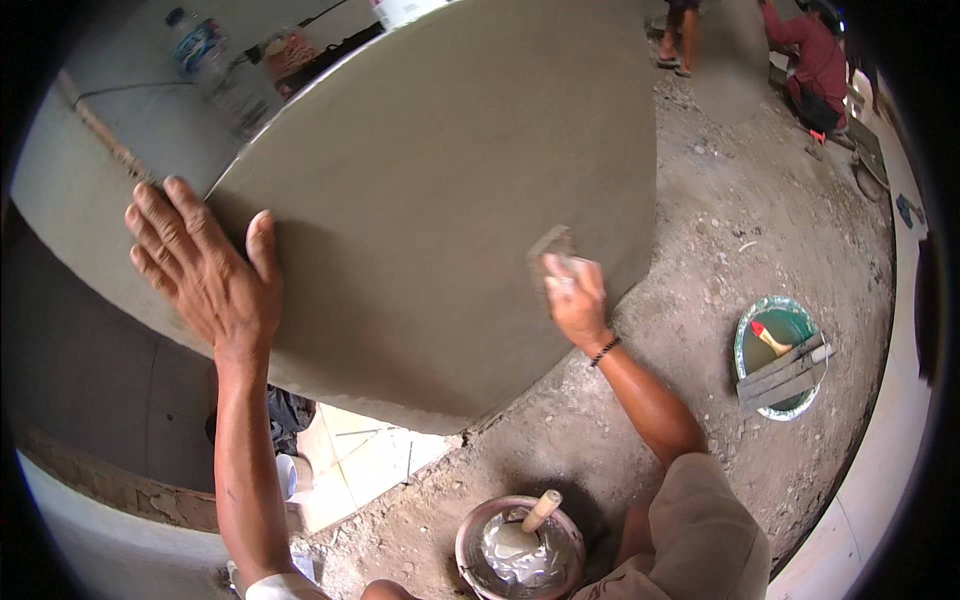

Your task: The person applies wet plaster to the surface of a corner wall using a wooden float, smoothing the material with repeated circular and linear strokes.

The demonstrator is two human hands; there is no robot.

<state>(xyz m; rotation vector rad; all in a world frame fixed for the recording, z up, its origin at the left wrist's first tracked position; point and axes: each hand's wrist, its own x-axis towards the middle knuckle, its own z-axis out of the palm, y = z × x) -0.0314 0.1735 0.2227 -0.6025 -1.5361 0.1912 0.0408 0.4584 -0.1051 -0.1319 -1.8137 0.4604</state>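
My left hand [205,265] lies with fingers straight and slightly apart along the left edge of a grey, freshly plastered surface [445,150]. My right hand [575,305] is closed round a small grey pad or block [550,240], blurred, held against the lower right part of that surface. Below, near my knees, a pan [470,560] holds wet grey paste and a wooden-handled tool [542,512]. At the right a green bucket [750,330] of murky water has a red-tipped brush [770,338] in it and grey boards [785,375] across it.
At top left, a plastic bottle [200,45] and clutter stand behind the surface on a ledge. A pole [110,135] leans at left. Two co-workers [820,65] are at top right, one seen by legs [685,35]. Tiled floor [355,465] shows below the surface, beside rough, dusty ground [690,220].
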